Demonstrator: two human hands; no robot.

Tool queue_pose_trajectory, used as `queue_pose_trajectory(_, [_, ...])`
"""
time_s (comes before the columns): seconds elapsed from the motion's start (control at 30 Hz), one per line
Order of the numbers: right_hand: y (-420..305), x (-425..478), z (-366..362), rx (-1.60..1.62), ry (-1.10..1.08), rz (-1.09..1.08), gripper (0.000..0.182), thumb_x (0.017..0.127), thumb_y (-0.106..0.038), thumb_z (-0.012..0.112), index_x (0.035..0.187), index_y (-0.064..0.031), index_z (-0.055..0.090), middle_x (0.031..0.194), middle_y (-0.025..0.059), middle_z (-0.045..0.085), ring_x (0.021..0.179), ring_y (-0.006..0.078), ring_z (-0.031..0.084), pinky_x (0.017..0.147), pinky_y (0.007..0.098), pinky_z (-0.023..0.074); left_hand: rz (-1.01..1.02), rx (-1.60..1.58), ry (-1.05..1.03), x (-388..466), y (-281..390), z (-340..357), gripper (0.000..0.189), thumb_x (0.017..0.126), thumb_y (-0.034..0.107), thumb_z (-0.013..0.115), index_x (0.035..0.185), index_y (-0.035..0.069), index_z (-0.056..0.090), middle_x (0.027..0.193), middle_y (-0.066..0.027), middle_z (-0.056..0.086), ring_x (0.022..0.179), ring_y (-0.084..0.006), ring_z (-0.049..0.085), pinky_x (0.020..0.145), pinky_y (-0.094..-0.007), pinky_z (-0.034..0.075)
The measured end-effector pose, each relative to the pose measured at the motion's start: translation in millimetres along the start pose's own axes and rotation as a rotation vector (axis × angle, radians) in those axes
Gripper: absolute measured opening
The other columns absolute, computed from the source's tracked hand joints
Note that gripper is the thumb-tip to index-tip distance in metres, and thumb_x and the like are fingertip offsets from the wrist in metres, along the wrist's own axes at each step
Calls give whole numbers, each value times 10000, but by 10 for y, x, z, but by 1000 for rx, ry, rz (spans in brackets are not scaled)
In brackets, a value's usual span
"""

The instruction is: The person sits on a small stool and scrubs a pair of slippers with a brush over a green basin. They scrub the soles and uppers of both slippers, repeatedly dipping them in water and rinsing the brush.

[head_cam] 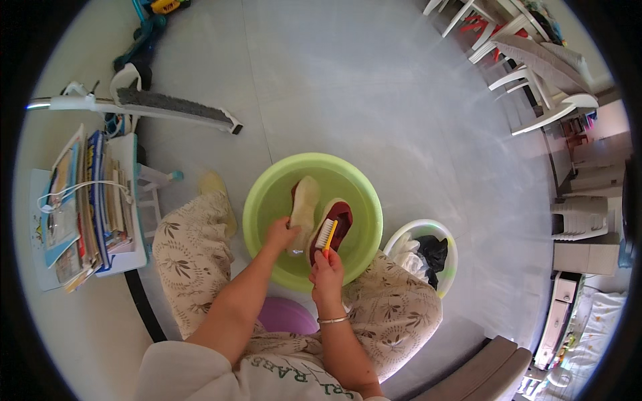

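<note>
A round green plastic basin (371, 200) holding water stands on the floor between my knees. In it lie two shoes: the left shoe (307, 205) has its pale sole turned up, and the dark red shoe (342, 213) beside it lies with its opening up. My left hand (281, 235) grips the near part of the sole-up shoe from its left side. In my right hand (327, 273) is the handle of a scrub brush (327, 235) with white bristles and a yellow and orange body. The brush is over the red shoe; whether its bristles touch it I cannot tell.
A white basket (454, 265) with black and white items stands right of the basin. Under me is a purple stool or seat (288, 316). A flat mop head (175, 108) and a rack of books (100, 200) are at the left, white chairs (546, 100) at the upper right.
</note>
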State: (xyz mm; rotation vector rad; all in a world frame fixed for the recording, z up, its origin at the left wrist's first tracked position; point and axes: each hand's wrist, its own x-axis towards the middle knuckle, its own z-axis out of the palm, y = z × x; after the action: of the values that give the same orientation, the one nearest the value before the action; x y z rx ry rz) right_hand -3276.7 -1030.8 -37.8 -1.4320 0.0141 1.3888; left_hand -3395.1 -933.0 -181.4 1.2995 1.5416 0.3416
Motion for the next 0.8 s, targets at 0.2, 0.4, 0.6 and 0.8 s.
queue_pose_trajectory(0.2, [84,-25,-25,26,2,-96,222,890,-128,594,1082,-25,549,735,-28,494,512,45,392,429,220,309,263,120,61,-524,790,-221,357,702,284,691,973,51,676,777,-156,652,678,-261,640,641,-361,497])
queue_pose_trajectory(0.4, [-62,54,-72,1,103,-308,269,871,-164,644,1084,-30,549,795,-8,551,594,63,471,474,222,369,495,133,27,-1115,1233,-389,304,692,268,663,902,50,650,803,-171,646,741,-356,623,664,-422,503])
queue_pose_trajectory(0.6, [-555,-237,77,2,30,-295,269,836,-182,692,1001,-66,516,733,-25,511,523,48,432,408,213,315,758,22,210,-1369,1333,-432,324,718,231,677,982,46,640,883,-172,648,791,-352,625,683,-430,496])
queue_pose_trajectory(0.8, [-698,-227,-11,98,-98,-329,294,803,-117,706,966,-99,462,701,-34,480,479,54,415,379,213,281,802,37,106,-1527,1268,-462,425,710,251,736,1046,20,616,930,-161,627,862,-337,618,746,-400,499])
